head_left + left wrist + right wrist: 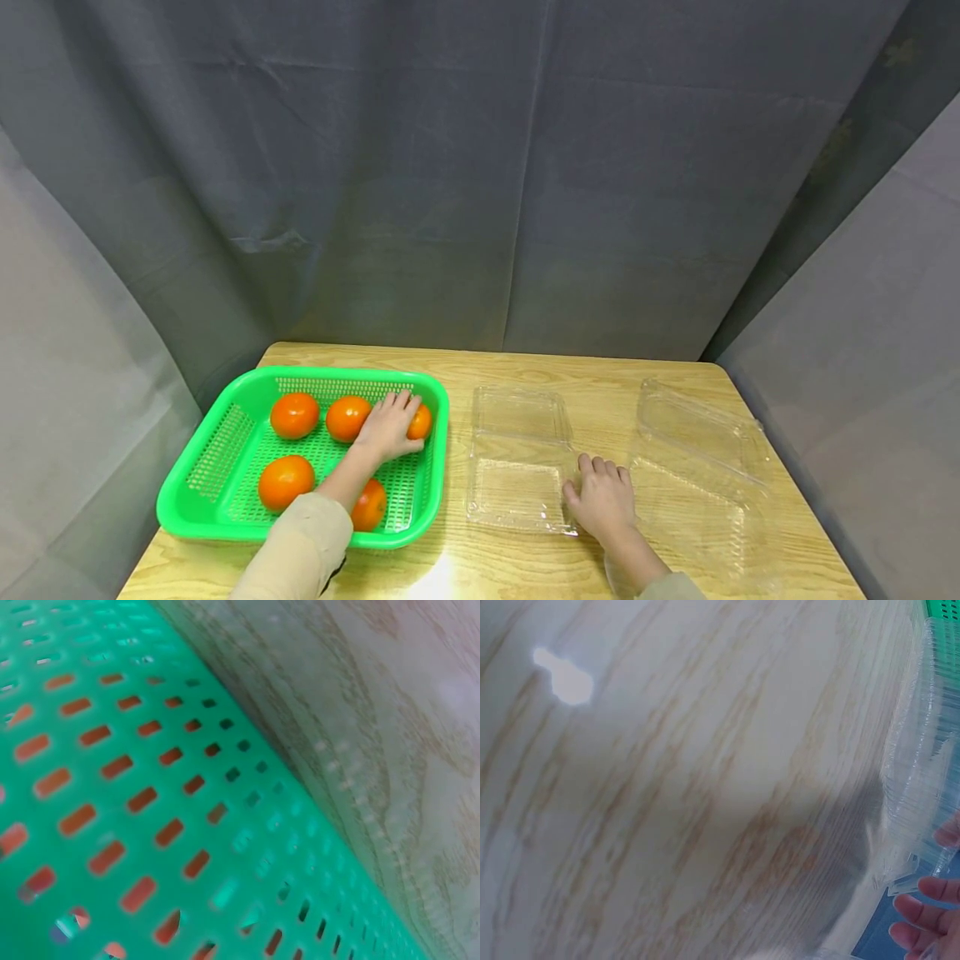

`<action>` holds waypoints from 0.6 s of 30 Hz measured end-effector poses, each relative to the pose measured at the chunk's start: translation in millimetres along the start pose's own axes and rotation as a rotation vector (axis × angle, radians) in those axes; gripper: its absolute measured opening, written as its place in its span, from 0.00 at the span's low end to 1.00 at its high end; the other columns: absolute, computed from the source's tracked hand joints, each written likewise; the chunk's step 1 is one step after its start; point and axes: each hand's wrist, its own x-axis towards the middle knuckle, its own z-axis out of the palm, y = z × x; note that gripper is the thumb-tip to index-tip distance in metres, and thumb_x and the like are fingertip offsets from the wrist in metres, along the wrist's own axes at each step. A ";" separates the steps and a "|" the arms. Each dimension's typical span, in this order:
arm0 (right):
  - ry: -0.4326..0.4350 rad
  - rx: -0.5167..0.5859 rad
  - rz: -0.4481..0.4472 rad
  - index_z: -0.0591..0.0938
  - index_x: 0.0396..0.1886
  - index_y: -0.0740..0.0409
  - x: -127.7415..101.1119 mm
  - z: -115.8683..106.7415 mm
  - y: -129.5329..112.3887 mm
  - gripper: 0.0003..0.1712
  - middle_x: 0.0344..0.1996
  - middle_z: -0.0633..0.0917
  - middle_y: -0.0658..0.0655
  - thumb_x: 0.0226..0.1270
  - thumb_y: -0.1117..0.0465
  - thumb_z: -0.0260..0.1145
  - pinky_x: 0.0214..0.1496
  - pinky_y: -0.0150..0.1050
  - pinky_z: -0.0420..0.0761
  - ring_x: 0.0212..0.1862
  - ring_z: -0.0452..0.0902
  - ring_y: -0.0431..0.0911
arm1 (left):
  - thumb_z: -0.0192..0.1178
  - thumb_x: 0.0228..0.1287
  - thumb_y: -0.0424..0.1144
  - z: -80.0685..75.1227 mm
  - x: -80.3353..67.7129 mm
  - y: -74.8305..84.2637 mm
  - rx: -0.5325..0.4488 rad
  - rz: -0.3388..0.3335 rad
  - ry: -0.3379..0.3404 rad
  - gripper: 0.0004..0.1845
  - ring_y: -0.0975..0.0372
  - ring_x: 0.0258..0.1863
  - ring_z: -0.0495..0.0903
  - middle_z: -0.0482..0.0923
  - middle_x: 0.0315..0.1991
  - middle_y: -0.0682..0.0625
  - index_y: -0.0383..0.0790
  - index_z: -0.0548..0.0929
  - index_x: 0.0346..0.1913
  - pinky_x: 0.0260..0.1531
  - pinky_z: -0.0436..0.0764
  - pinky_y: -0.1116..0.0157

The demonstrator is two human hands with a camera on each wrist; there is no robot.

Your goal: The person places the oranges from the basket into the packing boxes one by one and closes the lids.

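1. Here, left hand (390, 427) inside green basket (225, 517), fingers curled over an orange fruit (421, 422) at the far right corner, gripping it.
2. Right hand (602, 498) flat and relaxed on the wooden table (525, 567), thumb against the near edge of an opened clear clamshell box (517, 458).
3. Best done, judging by this: close fingers fully under the fruit, lift straight up past the rim.
4. Four more fruits in the basket, a second clear box (701, 467) further right.
5. Head view alone shows both hands; left wrist view only blurred mesh and wood; right wrist view only fingertips (924, 909) beside plastic.
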 end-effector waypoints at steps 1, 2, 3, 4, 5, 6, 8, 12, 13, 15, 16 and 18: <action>0.001 0.000 -0.001 0.75 0.48 0.65 0.1 -0.2 -0.1 0.26 0.40 0.80 0.63 0.57 0.49 0.61 0.52 0.56 0.68 0.46 0.74 0.59 | 0.64 0.49 0.52 -0.5 0.2 -0.3 -0.003 -0.003 0.004 0.39 0.43 0.59 0.62 0.62 0.61 0.38 0.37 0.65 0.63 0.55 0.66 0.47; 0.001 0.000 -0.002 0.75 0.48 0.65 0.2 -0.3 -0.1 0.27 0.40 0.80 0.63 0.57 0.49 0.61 0.52 0.56 0.68 0.46 0.74 0.59 | 0.64 0.49 0.53 -0.9 0.4 -0.7 -0.002 -0.006 0.009 0.39 0.43 0.59 0.62 0.62 0.61 0.38 0.38 0.65 0.62 0.55 0.66 0.47; 0.001 0.000 -0.003 0.75 0.48 0.65 0.2 -0.4 -0.1 0.27 0.40 0.80 0.63 0.57 0.49 0.61 0.52 0.56 0.68 0.46 0.74 0.59 | 0.64 0.48 0.53 -1.4 0.5 -1.1 -0.001 -0.009 0.012 0.39 0.43 0.59 0.62 0.62 0.61 0.38 0.38 0.66 0.62 0.55 0.66 0.47; 0.001 0.000 -0.005 0.75 0.48 0.65 0.3 -0.4 0.0 0.27 0.40 0.80 0.63 0.57 0.49 0.61 0.52 0.56 0.68 0.46 0.74 0.59 | 0.64 0.48 0.53 -1.5 0.7 -1.7 0.000 -0.011 0.019 0.39 0.43 0.59 0.62 0.62 0.61 0.38 0.38 0.66 0.62 0.55 0.66 0.47; 0.002 0.001 -0.008 0.75 0.48 0.65 0.3 -0.5 0.0 0.27 0.40 0.80 0.63 0.57 0.49 0.61 0.52 0.56 0.68 0.46 0.74 0.59 | 0.64 0.48 0.53 -2.1 0.8 -2.1 -0.002 -0.013 0.024 0.39 0.43 0.59 0.62 0.62 0.61 0.38 0.38 0.66 0.62 0.54 0.66 0.47; 0.003 0.002 -0.010 0.75 0.48 0.66 0.3 -0.6 0.0 0.27 0.40 0.80 0.63 0.57 0.49 0.61 0.52 0.56 0.68 0.46 0.74 0.59 | 0.64 0.48 0.53 -2.7 0.8 -2.5 -0.005 -0.014 0.033 0.39 0.43 0.59 0.62 0.62 0.61 0.38 0.38 0.66 0.62 0.54 0.67 0.47; 0.003 0.004 -0.013 0.75 0.48 0.66 0.1 -0.7 0.2 0.27 0.40 0.80 0.63 0.57 0.49 0.61 0.52 0.56 0.67 0.46 0.73 0.59 | 0.64 0.47 0.54 -4.0 0.8 -3.4 -0.007 -0.010 0.058 0.39 0.43 0.58 0.63 0.63 0.60 0.38 0.38 0.67 0.61 0.53 0.68 0.47; 0.003 0.009 -0.014 0.75 0.49 0.66 -0.6 -1.0 0.3 0.27 0.41 0.80 0.64 0.57 0.49 0.61 0.53 0.57 0.67 0.47 0.73 0.60 | 0.65 0.46 0.54 -7.6 0.2 -4.6 -0.008 -0.003 0.100 0.39 0.44 0.56 0.64 0.64 0.58 0.39 0.37 0.68 0.61 0.52 0.69 0.48; 0.002 0.009 -0.014 0.75 0.49 0.66 -0.6 -0.9 0.3 0.27 0.41 0.80 0.64 0.57 0.49 0.61 0.53 0.57 0.67 0.47 0.73 0.60 | 0.64 0.46 0.54 -8.6 0.0 -4.8 -0.005 -0.001 0.110 0.39 0.45 0.55 0.65 0.65 0.57 0.39 0.38 0.68 0.61 0.51 0.70 0.48; 0.002 0.011 -0.013 0.75 0.49 0.66 -0.8 -0.8 0.3 0.27 0.41 0.80 0.64 0.57 0.49 0.61 0.53 0.57 0.67 0.47 0.73 0.60 | 0.64 0.46 0.54 -11.3 -0.4 -4.8 0.002 0.002 0.128 0.39 0.46 0.54 0.66 0.65 0.56 0.40 0.38 0.68 0.60 0.50 0.70 0.49; 0.001 0.011 -0.013 0.75 0.49 0.66 -0.8 -0.8 0.3 0.27 0.41 0.80 0.64 0.57 0.49 0.61 0.53 0.57 0.67 0.47 0.73 0.60 | 0.64 0.46 0.54 -12.8 -0.5 -4.7 0.004 0.004 0.136 0.39 0.47 0.53 0.66 0.66 0.56 0.40 0.38 0.68 0.60 0.50 0.70 0.49; 0.002 0.010 -0.013 0.75 0.49 0.66 -0.9 -0.7 0.4 0.27 0.41 0.80 0.64 0.57 0.49 0.61 0.53 0.57 0.67 0.47 0.73 0.60 | 0.63 0.46 0.54 -16.2 -0.4 -4.0 0.008 0.007 0.149 0.39 0.47 0.53 0.66 0.66 0.56 0.40 0.38 0.68 0.60 0.49 0.70 0.49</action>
